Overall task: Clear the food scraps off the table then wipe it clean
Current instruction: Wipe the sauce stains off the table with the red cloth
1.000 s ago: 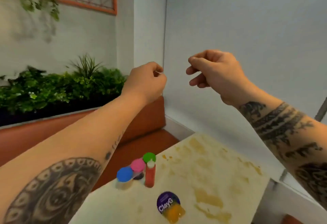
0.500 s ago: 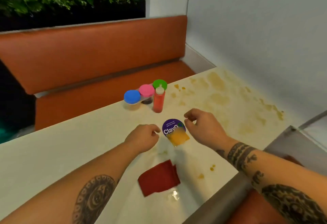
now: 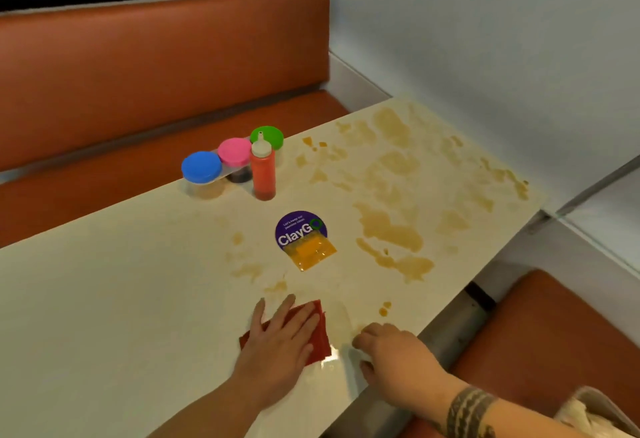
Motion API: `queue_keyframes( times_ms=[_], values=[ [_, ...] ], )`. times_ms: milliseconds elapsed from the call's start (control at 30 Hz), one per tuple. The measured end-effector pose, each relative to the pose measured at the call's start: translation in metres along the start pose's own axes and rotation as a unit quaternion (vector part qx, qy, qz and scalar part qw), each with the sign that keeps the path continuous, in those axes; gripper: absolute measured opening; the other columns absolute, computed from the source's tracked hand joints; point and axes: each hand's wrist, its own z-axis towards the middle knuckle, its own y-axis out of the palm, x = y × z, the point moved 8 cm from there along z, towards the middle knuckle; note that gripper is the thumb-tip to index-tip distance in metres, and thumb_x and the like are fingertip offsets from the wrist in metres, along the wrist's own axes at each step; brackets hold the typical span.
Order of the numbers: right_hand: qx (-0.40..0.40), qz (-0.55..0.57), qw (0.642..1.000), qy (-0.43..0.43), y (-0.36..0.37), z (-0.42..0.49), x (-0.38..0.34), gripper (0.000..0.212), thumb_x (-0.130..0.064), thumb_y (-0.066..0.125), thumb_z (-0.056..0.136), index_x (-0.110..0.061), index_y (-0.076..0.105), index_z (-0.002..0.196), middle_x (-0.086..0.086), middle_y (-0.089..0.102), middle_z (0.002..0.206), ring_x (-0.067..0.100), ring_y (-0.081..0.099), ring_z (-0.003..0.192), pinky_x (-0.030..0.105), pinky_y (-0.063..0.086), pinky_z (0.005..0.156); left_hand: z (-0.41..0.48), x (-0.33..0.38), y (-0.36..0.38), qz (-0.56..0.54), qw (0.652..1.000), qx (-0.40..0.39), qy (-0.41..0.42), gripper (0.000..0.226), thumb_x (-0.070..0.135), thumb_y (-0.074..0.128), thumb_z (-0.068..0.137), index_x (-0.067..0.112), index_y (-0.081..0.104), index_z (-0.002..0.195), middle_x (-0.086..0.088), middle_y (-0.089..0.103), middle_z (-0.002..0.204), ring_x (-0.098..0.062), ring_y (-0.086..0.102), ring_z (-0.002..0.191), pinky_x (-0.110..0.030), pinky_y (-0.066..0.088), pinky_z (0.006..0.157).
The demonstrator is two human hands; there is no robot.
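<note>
Brown-yellow sauce smears (image 3: 388, 226) cover the right half of the cream table (image 3: 104, 299). Small orange scraps (image 3: 383, 309) lie near the front edge, and more scraps (image 3: 306, 141) lie by the jars. A folded red cloth (image 3: 320, 337) lies on the table near me. My left hand (image 3: 280, 333) rests flat on it, fingers spread. My right hand (image 3: 391, 351) sits just right of the cloth at the table edge with its fingers curled down. Something clear and shiny (image 3: 329, 361) lies between the hands. What the right fingers hold is hidden.
A purple ClayGo sticker (image 3: 298, 230) with an orange packet (image 3: 311, 252) on it sits mid-table. Behind stand a red squeeze bottle (image 3: 263, 174) and blue-lidded (image 3: 201, 167), pink-lidded (image 3: 234, 152) and green-lidded (image 3: 272, 134) jars. Orange benches (image 3: 138, 74) flank the table; a wall runs along the right.
My view tilted down from the wall to the table. Both hands dropped from mid-air; the left now lies flat on the red cloth, and the right came back to the table edge.
</note>
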Motion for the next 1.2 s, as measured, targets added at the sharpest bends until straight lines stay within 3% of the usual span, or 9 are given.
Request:
queue_keyframes(
  times_ms=[100,167,267,400,600,833,967,1100,1200],
  values=[
    [-0.003,0.010,1.000,0.021,0.005,-0.019,0.035,0.040,-0.037,0.041,0.096,-0.030,0.053,0.133,-0.006,0.053,0.132,0.022,0.052,0.115,0.039,0.047,0.091,0.034,0.049,-0.002,-0.009,1.000,-0.009,0.028,0.057,0.051,0.030,0.104,0.026,0.044,0.153,0.004,0.039,0.161,-0.030,0.022,0.154,-0.072,0.009,0.115],
    [0.013,0.027,0.999,0.035,0.007,-0.028,0.057,0.045,-0.034,0.038,0.095,-0.032,0.050,0.139,-0.009,0.049,0.140,0.020,0.049,0.122,0.038,0.046,0.096,0.062,0.084,-0.007,-0.005,0.998,-0.032,0.050,0.061,0.052,0.015,0.107,0.028,0.012,0.163,0.003,0.008,0.170,-0.028,-0.005,0.157,-0.067,-0.010,0.118],
    [0.027,0.068,0.996,0.047,0.013,-0.027,0.081,0.055,-0.030,0.040,0.100,-0.033,0.035,0.154,-0.010,0.033,0.160,0.019,0.039,0.139,0.038,0.040,0.111,0.099,0.120,-0.013,-0.010,0.997,-0.045,0.059,0.061,0.049,0.012,0.108,0.028,-0.008,0.161,0.004,-0.010,0.170,-0.026,-0.019,0.155,-0.063,-0.013,0.119],
    [0.002,0.040,0.999,0.028,0.024,-0.017,0.096,0.064,-0.034,0.041,0.104,-0.030,0.013,0.162,-0.008,0.008,0.170,0.021,0.024,0.150,0.042,0.034,0.115,0.123,0.137,-0.013,-0.017,0.991,-0.071,0.108,0.061,0.040,0.020,0.109,0.027,-0.007,0.162,0.005,-0.011,0.170,-0.023,-0.018,0.155,-0.061,-0.010,0.122],
    [-0.043,0.003,0.999,-0.021,0.005,-0.021,0.140,0.064,-0.038,0.046,0.102,-0.033,0.020,0.160,-0.009,0.017,0.168,0.023,0.026,0.150,0.045,0.030,0.119,0.114,0.139,-0.001,0.020,0.973,-0.036,0.226,0.055,0.045,0.020,0.108,0.039,0.008,0.161,0.009,-0.001,0.170,-0.017,-0.013,0.156,-0.055,-0.013,0.123],
    [-0.055,0.094,0.984,0.139,0.008,-0.008,0.230,0.076,-0.048,0.042,0.105,-0.021,0.000,0.163,0.004,-0.013,0.169,0.029,0.001,0.157,0.041,0.013,0.127,0.148,0.144,-0.008,-0.006,0.988,-0.017,0.152,0.055,0.056,0.011,0.106,0.045,0.006,0.159,0.014,-0.001,0.169,-0.017,-0.022,0.153,-0.056,-0.017,0.120],
    [-0.077,0.100,0.981,0.149,0.027,0.000,0.234,0.080,-0.052,0.040,0.104,-0.023,-0.008,0.162,0.002,-0.025,0.166,0.027,-0.005,0.156,0.041,0.014,0.127,0.153,0.145,-0.009,-0.015,0.990,-0.014,0.139,0.056,0.056,0.011,0.105,0.045,0.006,0.159,0.014,-0.002,0.169,-0.017,-0.023,0.153,-0.058,-0.017,0.119],
    [-0.100,0.045,0.983,0.149,0.023,0.000,0.235,0.078,-0.051,0.038,0.105,-0.023,-0.008,0.162,0.003,-0.022,0.167,0.028,-0.007,0.156,0.047,0.024,0.124,0.150,0.145,-0.008,-0.013,0.991,-0.007,0.136,0.055,0.055,0.013,0.105,0.043,0.011,0.159,0.012,0.006,0.169,-0.018,-0.012,0.156,-0.058,-0.014,0.120],
    [-0.083,0.025,0.981,0.173,0.013,0.009,0.226,0.081,-0.053,0.041,0.103,-0.012,0.003,0.162,0.014,-0.009,0.169,0.032,-0.001,0.156,0.048,0.027,0.123,0.150,0.140,-0.011,-0.008,0.992,0.011,0.123,0.055,0.053,0.017,0.105,0.041,0.020,0.159,0.009,0.018,0.169,-0.022,0.003,0.157,-0.057,-0.012,0.120]
  ],
)
